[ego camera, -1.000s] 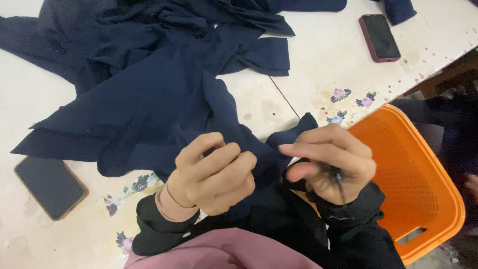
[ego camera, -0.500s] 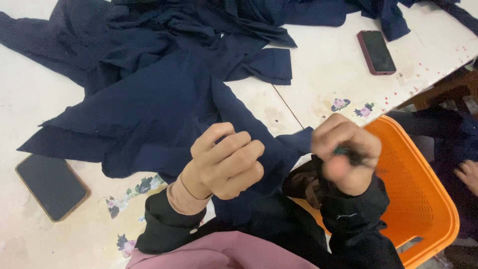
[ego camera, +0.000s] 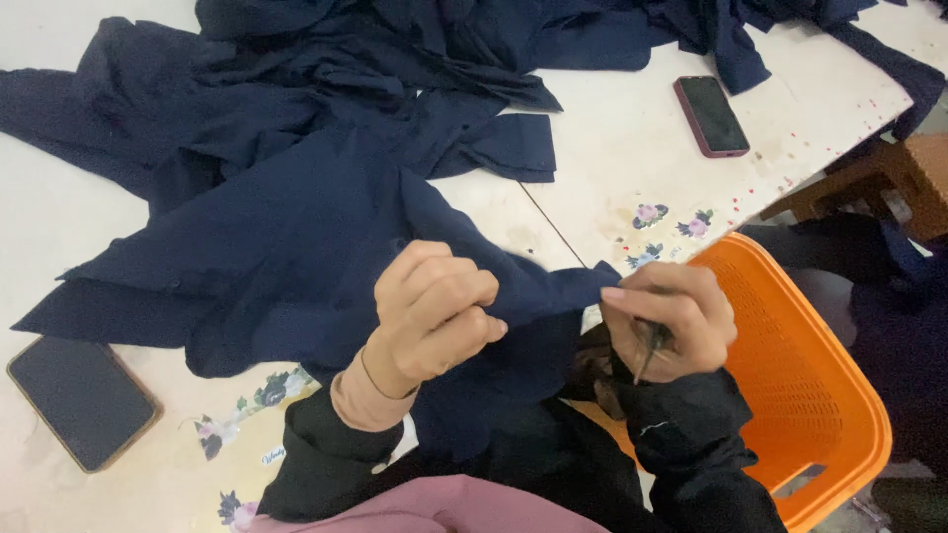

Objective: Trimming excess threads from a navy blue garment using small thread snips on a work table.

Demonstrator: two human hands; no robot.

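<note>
Two hands work at the near edge of a white table (ego camera: pixel 612 168) in the head view. Left hand (ego camera: pixel 434 316) is clenched into a fist around a fold of the navy cloth (ego camera: pixel 286 237), lifting that fold just above the tabletop. Right hand (ego camera: pixel 671 321) pinches the cloth's far tip between thumb and fingers, and its fingers also close on a small dark tool (ego camera: pixel 647 350) that points down; what kind of tool it is cannot be told. Between the two hands the cloth is pulled taut, while its bulk spreads over the table towards more navy fabric heaped at the far side. One dark phone (ego camera: pixel 81 400) lies near the left hand, a second phone (ego camera: pixel 711 115) sits well apart at the far right, and an orange basket (ego camera: pixel 820 395) stands just beside the right hand
</note>
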